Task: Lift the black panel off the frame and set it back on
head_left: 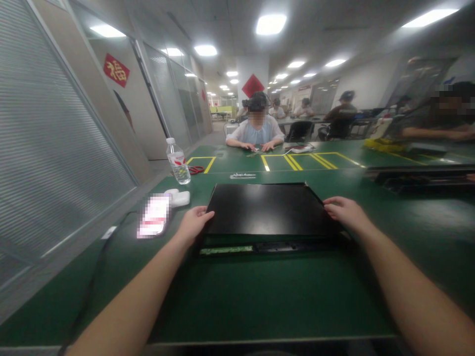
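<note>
A glossy black flat panel [265, 210], which looks like a display screen, is held by its two side edges over the green table. My left hand [195, 222] grips the left edge, thumb on top. At the right edge, the fingers of my right hand [343, 210] are closed on it in the same way. Below the panel's near edge shows a long dark strip [282, 247] with a green circuit board [226, 250] at its left part. Whether the panel touches what lies under it, I cannot tell.
Left of the panel lie a lit phone [154, 215] and a white case [180, 199]. Behind them stand a water bottle [178, 163] and red-handled scissors [196, 170]. A dark frame-like part [419, 180] is at the right. A person [256, 126] sits across the table [274, 301].
</note>
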The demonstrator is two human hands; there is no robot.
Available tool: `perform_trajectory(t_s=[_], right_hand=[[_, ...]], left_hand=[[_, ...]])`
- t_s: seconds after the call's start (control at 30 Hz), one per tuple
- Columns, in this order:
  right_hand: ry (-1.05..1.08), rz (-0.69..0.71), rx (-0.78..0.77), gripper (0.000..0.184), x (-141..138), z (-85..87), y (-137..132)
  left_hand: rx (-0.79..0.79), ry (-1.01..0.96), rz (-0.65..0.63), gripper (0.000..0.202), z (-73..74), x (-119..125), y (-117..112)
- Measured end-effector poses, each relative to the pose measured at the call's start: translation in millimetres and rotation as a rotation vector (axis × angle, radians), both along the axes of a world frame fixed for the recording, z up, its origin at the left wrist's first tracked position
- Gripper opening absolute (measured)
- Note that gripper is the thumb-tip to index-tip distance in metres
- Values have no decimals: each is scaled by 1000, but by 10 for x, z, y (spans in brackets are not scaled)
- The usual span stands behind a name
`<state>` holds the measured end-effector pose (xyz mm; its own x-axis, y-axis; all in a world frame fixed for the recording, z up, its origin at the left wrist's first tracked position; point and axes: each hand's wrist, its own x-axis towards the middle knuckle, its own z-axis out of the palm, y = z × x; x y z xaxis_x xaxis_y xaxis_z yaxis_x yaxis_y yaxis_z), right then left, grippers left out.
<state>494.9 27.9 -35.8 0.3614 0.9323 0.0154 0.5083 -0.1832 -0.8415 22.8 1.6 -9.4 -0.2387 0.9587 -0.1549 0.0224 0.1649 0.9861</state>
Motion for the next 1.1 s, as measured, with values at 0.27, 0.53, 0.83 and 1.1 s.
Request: perform_trajectory(t_s=[0.27,0.53,0.83,1.1], right_hand=[[-25,6,0,27,-33,22,-8],[-368,-21,-40,20,-231,207,-140],[-500,-35,-11,21,-290,243,-178],[-510,-20,-52,23,-290,255,-183]], left_hand=[[26,-16,-6,33,-37,-28,16],[33,-18,2,31,-24,-21,-1],[35,-7,23,27,-27,8,6],[28,-1,20,22,-49,26,10]])
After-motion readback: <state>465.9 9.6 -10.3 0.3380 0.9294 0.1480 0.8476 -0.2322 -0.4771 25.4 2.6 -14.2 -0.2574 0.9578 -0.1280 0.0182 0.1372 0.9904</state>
